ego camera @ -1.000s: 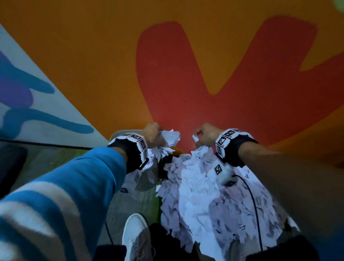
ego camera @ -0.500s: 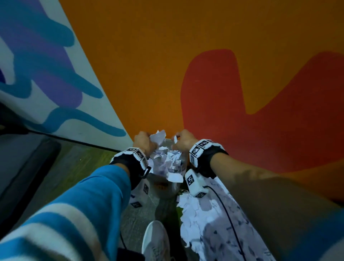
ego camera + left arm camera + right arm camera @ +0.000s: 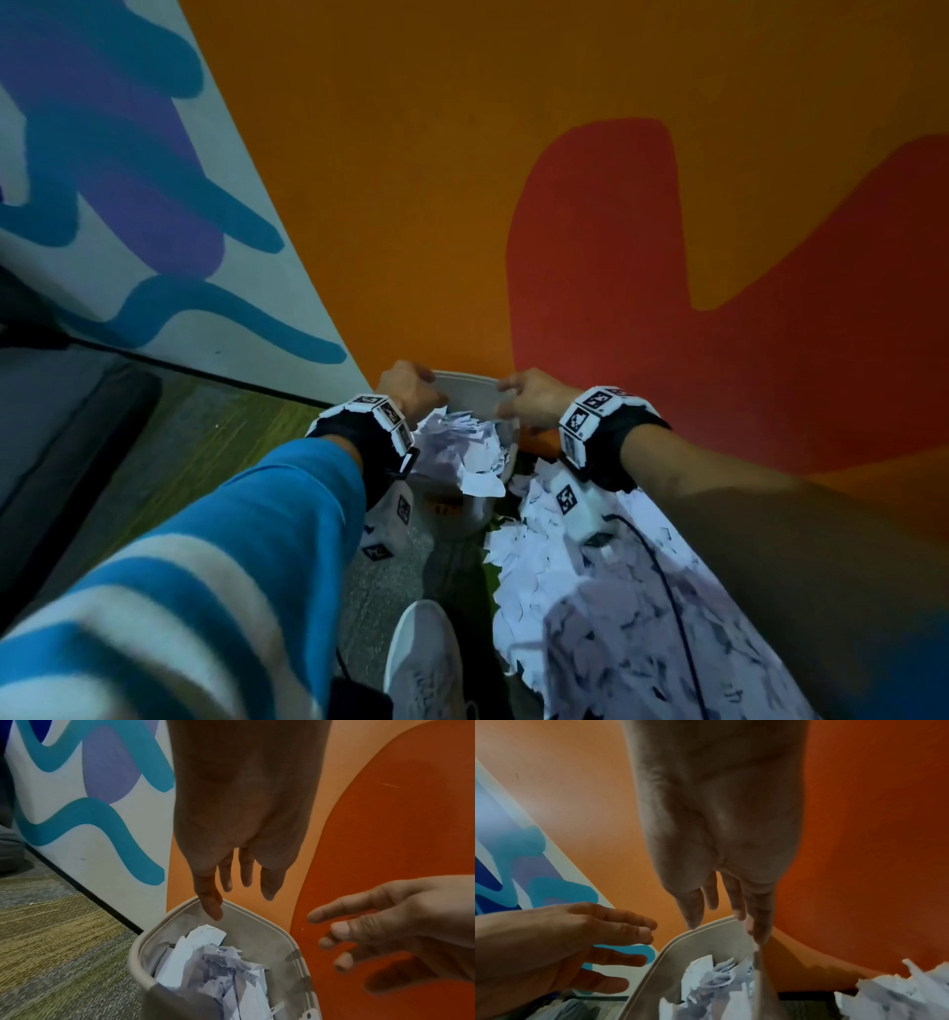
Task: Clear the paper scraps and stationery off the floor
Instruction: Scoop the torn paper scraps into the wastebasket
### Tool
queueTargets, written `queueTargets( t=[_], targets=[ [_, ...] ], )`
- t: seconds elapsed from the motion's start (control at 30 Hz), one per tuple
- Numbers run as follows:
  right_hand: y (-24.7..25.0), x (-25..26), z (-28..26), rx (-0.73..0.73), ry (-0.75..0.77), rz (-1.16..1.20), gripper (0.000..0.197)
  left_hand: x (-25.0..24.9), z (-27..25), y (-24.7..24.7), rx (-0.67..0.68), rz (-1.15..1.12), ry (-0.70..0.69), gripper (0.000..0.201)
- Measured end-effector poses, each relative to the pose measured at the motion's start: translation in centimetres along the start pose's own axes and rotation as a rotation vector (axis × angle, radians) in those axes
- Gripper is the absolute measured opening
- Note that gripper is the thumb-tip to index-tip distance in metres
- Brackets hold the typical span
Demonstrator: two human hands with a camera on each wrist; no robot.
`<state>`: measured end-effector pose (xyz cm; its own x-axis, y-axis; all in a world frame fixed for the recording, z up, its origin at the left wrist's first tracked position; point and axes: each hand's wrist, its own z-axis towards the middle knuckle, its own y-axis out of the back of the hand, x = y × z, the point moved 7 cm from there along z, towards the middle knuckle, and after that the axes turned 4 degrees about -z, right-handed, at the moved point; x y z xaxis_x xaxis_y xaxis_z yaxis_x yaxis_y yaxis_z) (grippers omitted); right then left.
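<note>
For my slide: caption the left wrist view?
Open left hand and right hand above a bin of paper scraps.

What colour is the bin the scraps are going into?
The bin is light grey-beige, clearest in the left wrist view.

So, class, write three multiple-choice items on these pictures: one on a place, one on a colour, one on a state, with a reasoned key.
1. Where does the pile of paper scraps still to be cleared lie?
A. right of the bin
B. left of the bin
C. on a chair

2. What colour is the wall straight behind the bin?
A. green
B. orange and red
C. black

3. How are the left hand and right hand over the bin?
A. gripping pens
B. fists shut
C. fingers spread, holding nothing

Key: 1 A, the head view shows it there; 2 B, both wrist views; 3 C, both palms bare.
</note>
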<state>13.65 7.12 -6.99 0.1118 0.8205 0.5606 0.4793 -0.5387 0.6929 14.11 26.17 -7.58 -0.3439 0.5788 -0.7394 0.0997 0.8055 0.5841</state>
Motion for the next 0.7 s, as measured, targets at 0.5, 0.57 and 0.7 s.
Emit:
queueTargets(
  t=[0.5,0.57,0.7],
  targets=[
    [6.0,-16.0,-6.6,0.052,-0.165,0.039,0.027,-8.1,-4.8,-16.9,0.399,0.301,-0.290,0.014],
    [4.9,-19.3,-7.1,0.071,-0.205,0.040,0.027,-7.4,-5.3,-20.6,0.503,0.360,-0.286,0.015],
    [0.1,-26.2,-7.6,0.187,-0.294,-0.024,0.045,-3.1,-5.8,-27.5,0.654,0.411,-0.195,0.023]
  ],
)
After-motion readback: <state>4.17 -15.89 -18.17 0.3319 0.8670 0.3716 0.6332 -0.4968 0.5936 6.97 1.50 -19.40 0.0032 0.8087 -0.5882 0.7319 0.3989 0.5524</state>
